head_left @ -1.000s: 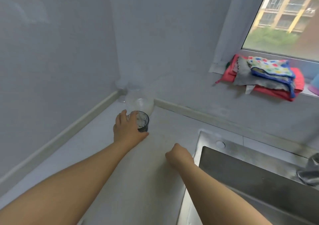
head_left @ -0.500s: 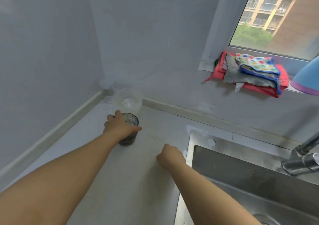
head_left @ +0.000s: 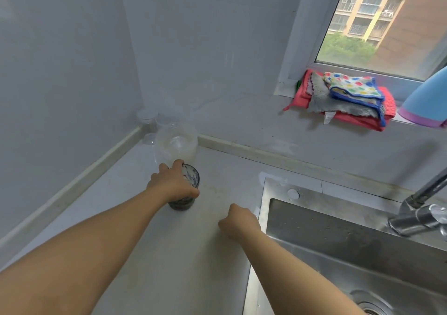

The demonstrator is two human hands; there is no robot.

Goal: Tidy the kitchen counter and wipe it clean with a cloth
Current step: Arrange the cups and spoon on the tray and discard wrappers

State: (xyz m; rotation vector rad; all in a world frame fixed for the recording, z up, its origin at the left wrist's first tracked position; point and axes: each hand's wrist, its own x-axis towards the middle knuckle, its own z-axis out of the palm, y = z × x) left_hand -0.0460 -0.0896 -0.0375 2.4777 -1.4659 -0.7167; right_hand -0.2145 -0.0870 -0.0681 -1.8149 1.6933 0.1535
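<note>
My left hand grips a dark patterned glass from above; the glass stands on the pale counter. Just behind it sits a clear plastic container, with small clear cups in the corner. My right hand rests as a closed fist on the counter beside the sink's left rim, holding nothing that I can see. A stack of folded cloths, red, grey and spotted with blue trim, lies on the window sill at the upper right.
A steel sink fills the lower right, with a tap over its far right side. A blue and purple object stands on the sill at the right edge. Walls enclose the counter at left and back.
The left hand has drawn the dark glass a little toward me, away from the clear container. The view has shifted so the sink and tap show more. The right fist stays put.
</note>
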